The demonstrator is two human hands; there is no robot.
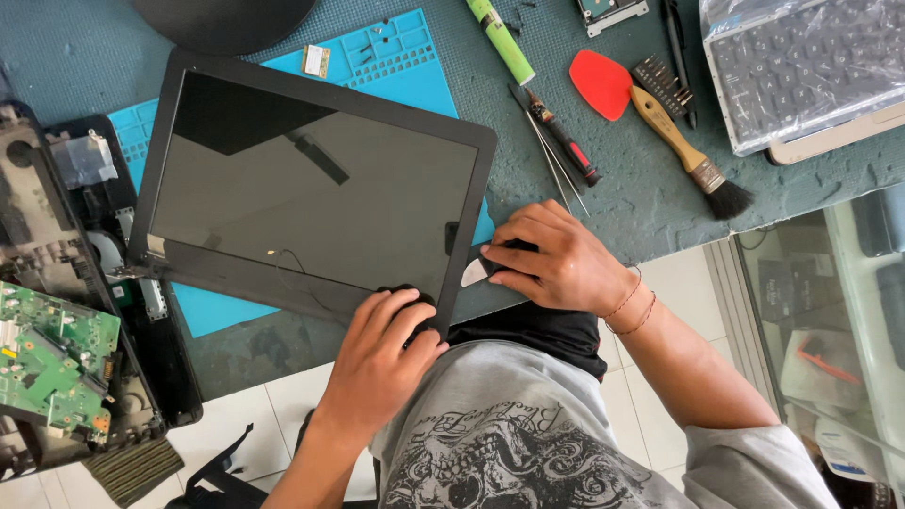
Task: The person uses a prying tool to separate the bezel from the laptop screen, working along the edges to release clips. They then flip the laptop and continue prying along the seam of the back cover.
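The bench [622,203] has a rough, dark teal-grey top, and its near edge gives way to pale floor tiles, with a glass-fronted cabinet off its right end. A blue work mat [401,61] lies on the left half of the bench, and the laptop screen panel [316,193] rests face up across it, glass dark and reflecting. The panel's long axis runs from the bench's left end toward the middle, skewed so that its right end sits nearer the near edge; the hinge side, with a bare metal hinge at its left corner, faces the near edge. The left hand [382,353] is curled over the panel's near right corner, fingers bent and pressing on the bezel, closed around the edge rather than spread. The right hand [556,259] lies just beside the panel's right short edge, fingers drawn together in a narrow pinch on a small pale pry tool [474,273] whose tip touches that edge. Farther back toward the far edge lie a red-handled screwdriver [566,141], a red triangular pick [600,83], a wooden-handled brush [693,155] and a green pen-shaped tool [501,40]. A keyboard [801,66] wrapped in clear plastic sits at the far right corner. At the left end sits an opened laptop base [57,217] with a green circuit board [52,363].
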